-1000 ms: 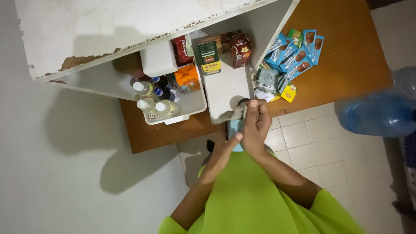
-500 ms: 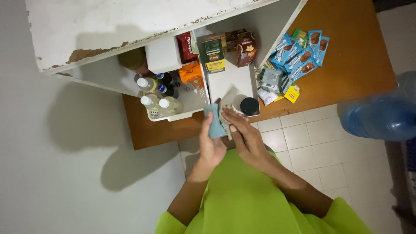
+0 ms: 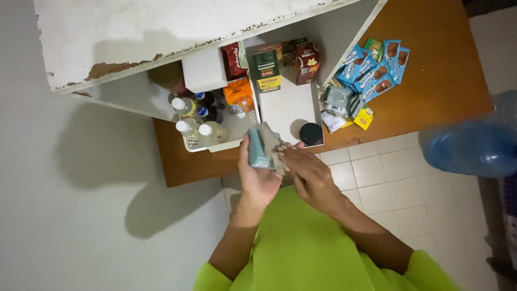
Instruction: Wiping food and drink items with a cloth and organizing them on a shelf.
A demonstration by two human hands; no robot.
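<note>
- My left hand [image 3: 258, 175] is wrapped around a small teal carton [image 3: 260, 150], thumb on its near side and fingers curled round the far side, holding it in the air just in front of the table edge.
- The carton's long axis runs from my palm out toward the table, its far end pointing at the trays; that end looks torn or opened, greyish, though I cannot tell how far.
- My right hand [image 3: 307, 175] comes in from the right with its fingertips [image 3: 284, 156] pressed together, pinching the carton's right edge near the opened end.
- Just beyond the carton, a white tray [image 3: 291, 105] sits on the brown table [image 3: 431, 86]; a round black lid [image 3: 311, 133] lies in its near corner, and upright boxes, green and brown, stand at its far end.
- To its left is a white basket [image 3: 237, 126] holding clear bottles with white caps, some dark-capped ones and an orange packet.
- To the right of the tray, blue snack sachets [image 3: 377, 67] fan out on the table with a small yellow packet [image 3: 364, 118] nearer me.
- Far right, a large blue water bottle [image 3: 474, 148] stands over the tiled floor.
- A chipped white shelf [image 3: 177, 32] overhangs the far side.
</note>
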